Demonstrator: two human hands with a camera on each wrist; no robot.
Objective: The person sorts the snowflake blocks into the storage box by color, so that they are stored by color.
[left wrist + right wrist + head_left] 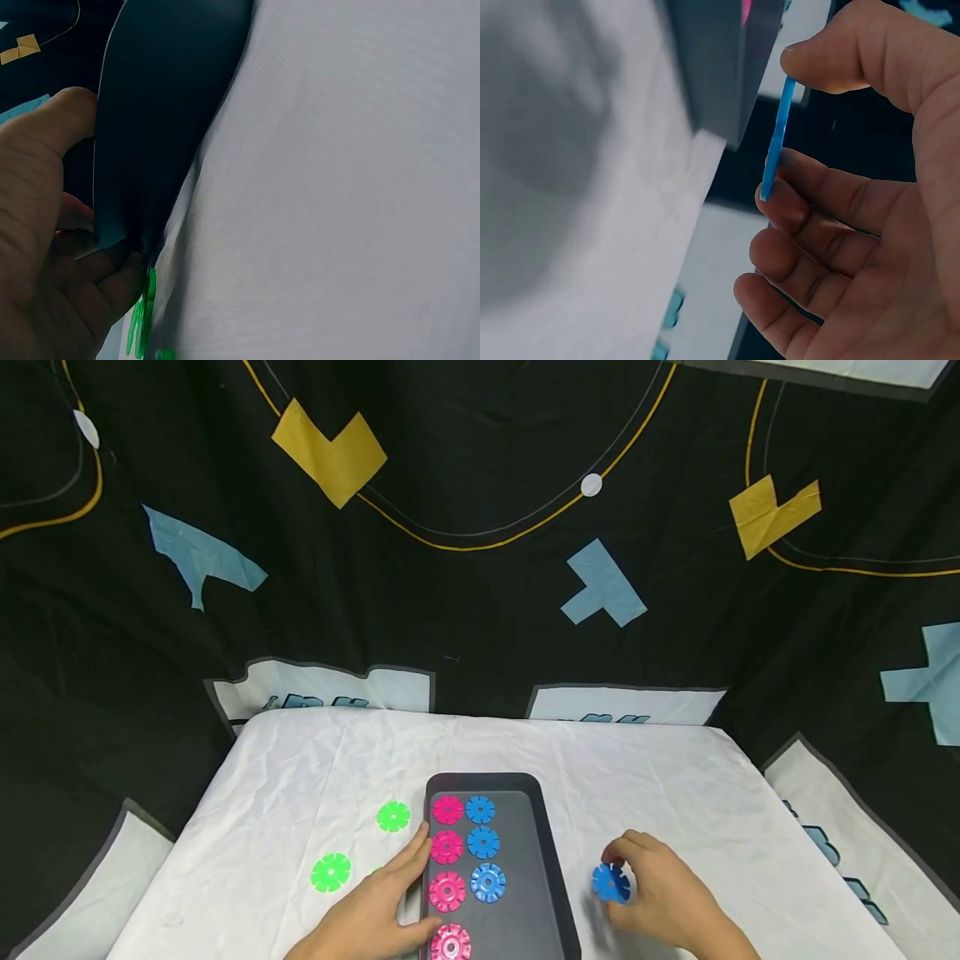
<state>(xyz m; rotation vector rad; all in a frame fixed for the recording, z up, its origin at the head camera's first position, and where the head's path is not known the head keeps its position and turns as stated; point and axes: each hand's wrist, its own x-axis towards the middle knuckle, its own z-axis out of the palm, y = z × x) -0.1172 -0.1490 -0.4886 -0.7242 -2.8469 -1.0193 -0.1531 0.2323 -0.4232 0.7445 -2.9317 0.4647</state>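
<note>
My right hand (663, 889) pinches a blue notched plastic disc (609, 883) between thumb and fingertips, above the white cloth right of the tray. Seen edge-on in the right wrist view, the disc (777, 139) spans from the thumb to the first fingers. On the other side, my left hand (382, 902) holds the left rim of the dark grey tray (536, 852), with the thumb over the rim and fingers along the outer wall. Inside the tray, a column of several pink discs (447, 847) runs down the left, beside a column of three blue discs (483, 842).
Two green discs (331, 872) lie on the white cloth (285, 793) left of the tray, and a third is mostly hidden by my left hand. A black curtain (465, 618) with tape pieces hangs behind the table.
</note>
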